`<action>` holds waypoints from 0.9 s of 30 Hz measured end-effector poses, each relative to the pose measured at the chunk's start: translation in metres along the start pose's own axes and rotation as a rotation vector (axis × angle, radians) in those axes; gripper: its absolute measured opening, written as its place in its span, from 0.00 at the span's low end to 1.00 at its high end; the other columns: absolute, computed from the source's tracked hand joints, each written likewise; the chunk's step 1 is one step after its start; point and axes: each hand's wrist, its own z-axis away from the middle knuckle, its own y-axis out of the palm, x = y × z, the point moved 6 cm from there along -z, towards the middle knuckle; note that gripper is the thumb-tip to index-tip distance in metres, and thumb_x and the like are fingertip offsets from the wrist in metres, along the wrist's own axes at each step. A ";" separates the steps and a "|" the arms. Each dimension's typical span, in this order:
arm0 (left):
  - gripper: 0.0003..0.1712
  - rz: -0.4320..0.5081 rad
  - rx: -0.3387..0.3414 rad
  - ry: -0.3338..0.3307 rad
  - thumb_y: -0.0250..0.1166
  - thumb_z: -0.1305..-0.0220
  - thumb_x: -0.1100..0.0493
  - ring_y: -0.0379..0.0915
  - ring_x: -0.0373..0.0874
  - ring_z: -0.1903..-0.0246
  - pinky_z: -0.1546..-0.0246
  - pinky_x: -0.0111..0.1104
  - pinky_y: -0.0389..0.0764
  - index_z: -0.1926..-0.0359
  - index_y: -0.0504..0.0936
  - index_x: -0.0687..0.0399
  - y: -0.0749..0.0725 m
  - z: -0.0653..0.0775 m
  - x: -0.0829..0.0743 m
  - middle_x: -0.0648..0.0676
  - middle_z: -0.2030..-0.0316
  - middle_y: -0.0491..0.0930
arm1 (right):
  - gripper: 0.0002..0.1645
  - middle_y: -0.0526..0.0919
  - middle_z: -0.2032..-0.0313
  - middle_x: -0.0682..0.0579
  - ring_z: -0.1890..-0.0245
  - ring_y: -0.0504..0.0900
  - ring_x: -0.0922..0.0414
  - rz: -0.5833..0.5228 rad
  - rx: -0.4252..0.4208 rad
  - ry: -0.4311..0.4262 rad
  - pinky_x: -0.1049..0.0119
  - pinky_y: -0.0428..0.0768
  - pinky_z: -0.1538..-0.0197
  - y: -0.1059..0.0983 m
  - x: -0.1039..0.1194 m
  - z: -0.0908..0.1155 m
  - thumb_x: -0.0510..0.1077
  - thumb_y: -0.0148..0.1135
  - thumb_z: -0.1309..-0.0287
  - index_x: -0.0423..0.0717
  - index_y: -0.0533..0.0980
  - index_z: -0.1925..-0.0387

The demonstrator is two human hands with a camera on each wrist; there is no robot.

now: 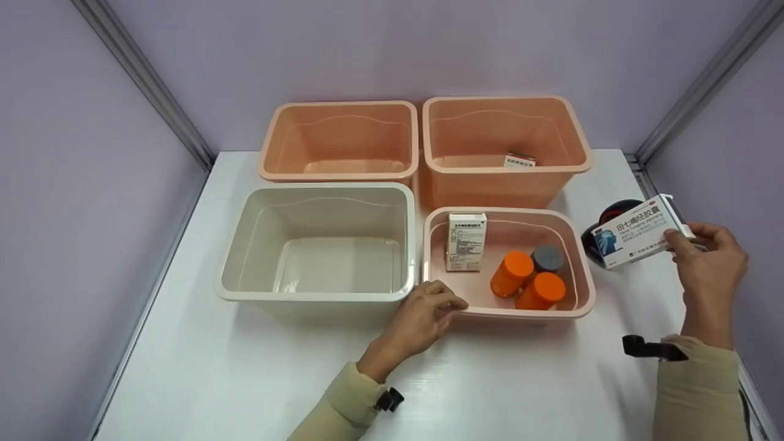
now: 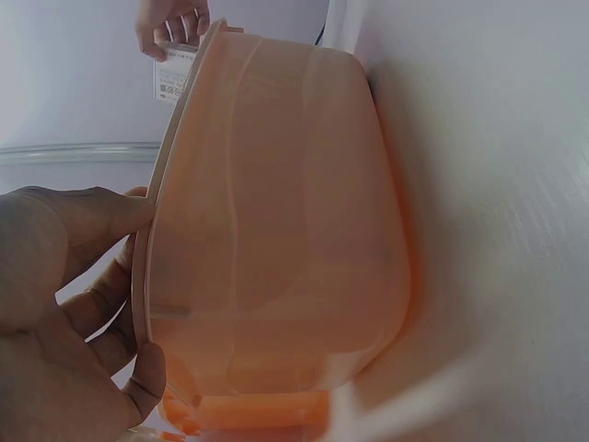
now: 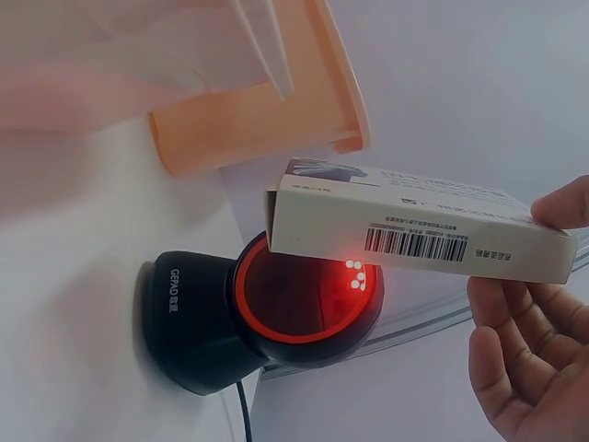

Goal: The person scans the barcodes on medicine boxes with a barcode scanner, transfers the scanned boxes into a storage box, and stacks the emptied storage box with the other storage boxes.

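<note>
My right hand pinches a white medicine box by one end, thumb on its printed face. In the right wrist view a barcode shows on the side of the medicine box, close to the round, red-lit window of a black barcode scanner. With thumb and fingers my left hand grips the near rim of the front right pink bin, at its left corner. Inside that bin are a standing white box, two orange-capped bottles and a grey-capped bottle.
An off-white bin stands left of the front pink bin. Behind them are two deeper peach bins, the left one and the right one, which holds a small box. Purple-grey walls enclose the white table.
</note>
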 end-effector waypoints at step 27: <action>0.11 0.003 -0.005 -0.004 0.67 0.35 0.61 0.75 0.41 0.50 0.43 0.34 0.73 0.55 0.88 0.41 0.000 0.000 0.001 0.45 0.60 0.81 | 0.12 0.82 0.73 0.60 0.75 0.78 0.65 -0.297 0.096 -0.014 0.79 0.77 0.75 0.026 0.031 -0.006 0.34 0.72 0.49 0.52 0.81 0.64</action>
